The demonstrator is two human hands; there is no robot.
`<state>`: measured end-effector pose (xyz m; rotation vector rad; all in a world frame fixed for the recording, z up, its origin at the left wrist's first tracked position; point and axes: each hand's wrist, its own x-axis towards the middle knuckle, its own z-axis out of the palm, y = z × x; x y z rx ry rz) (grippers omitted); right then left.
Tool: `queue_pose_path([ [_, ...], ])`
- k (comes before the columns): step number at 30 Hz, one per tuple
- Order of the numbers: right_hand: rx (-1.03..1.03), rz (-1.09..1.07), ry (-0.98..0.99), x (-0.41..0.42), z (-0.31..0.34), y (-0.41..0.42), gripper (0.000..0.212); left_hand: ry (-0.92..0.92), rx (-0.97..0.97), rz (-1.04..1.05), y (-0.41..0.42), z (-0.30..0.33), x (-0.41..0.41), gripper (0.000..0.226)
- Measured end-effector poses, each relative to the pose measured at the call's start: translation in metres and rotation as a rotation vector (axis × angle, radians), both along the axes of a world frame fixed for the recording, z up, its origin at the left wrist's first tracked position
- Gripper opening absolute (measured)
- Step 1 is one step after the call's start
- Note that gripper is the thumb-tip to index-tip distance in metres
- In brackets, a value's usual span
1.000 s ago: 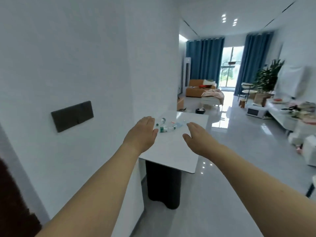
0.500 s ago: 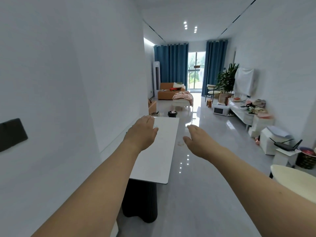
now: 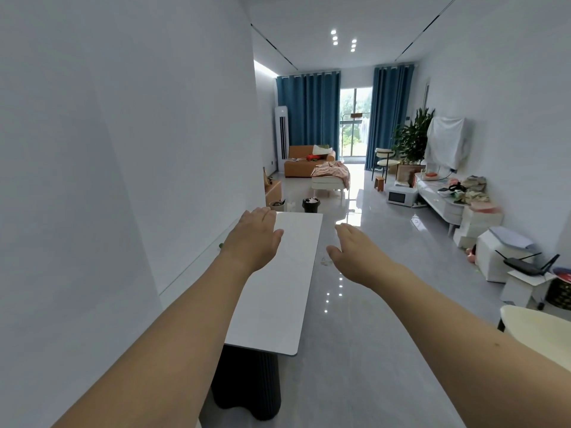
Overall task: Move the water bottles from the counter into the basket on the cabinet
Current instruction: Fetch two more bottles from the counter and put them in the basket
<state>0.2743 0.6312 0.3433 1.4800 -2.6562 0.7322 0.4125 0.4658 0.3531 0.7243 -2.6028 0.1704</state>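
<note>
My left hand [image 3: 255,239] is stretched out palm down over the near left part of the long white counter [image 3: 287,291], fingers apart and holding nothing. To its right, my right hand [image 3: 355,254] hovers past the counter's right edge above the floor, also open and holding nothing. No water bottle shows clearly; only a small green speck [image 3: 220,245] peeks out beside my left wrist, and my left hand hides the counter surface beneath it. A dark woven basket [image 3: 557,293] sits low at the far right edge of the view.
A white wall runs along the left. A dark pot [image 3: 310,204] and a bowl [image 3: 276,205] stand beyond the counter's far end. White cabinets [image 3: 445,200] with clutter, a router [image 3: 522,262] on a box and a round pale table [image 3: 540,329] line the right side. Glossy grey floor runs down the middle.
The view has swung right and away from the wall panel. The bottles seen on the counter one second ago are out of sight. Both hands keep the same open pose.
</note>
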Motion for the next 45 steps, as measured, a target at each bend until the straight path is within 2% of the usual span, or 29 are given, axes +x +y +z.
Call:
queue_pose_path([
  [8,0.027,-0.021,0.024,-0.083,-0.010,-0.077,0.045,0.055,0.052,-0.035,-0.083,-0.009,-0.085,0.051],
  [14,0.045,-0.053,0.026,-0.151,-0.002,-0.133,0.053,0.041,0.060,-0.053,-0.144,-0.007,-0.157,0.051],
  [18,0.053,-0.068,0.031,-0.198,0.003,-0.162,0.048,0.033,0.075,-0.052,-0.174,-0.008,-0.203,0.051],
  [24,0.051,-0.051,0.026,-0.276,-0.005,-0.198,0.050,0.023,0.056,-0.076,-0.207,-0.009,-0.283,0.046],
  [28,0.037,-0.066,0.029,-0.347,-0.005,-0.218,0.049,0.050,0.045,-0.075,-0.226,-0.007,-0.347,0.033],
  [33,0.040,-0.055,0.046,-0.432,0.003,-0.237,0.050,0.043,0.021,-0.077,-0.243,-0.002,-0.430,0.045],
  [45,0.030,-0.054,0.040,-0.588,-0.002,-0.293,0.050,0.007,0.032,-0.087,-0.300,-0.010,-0.589,0.049],
])
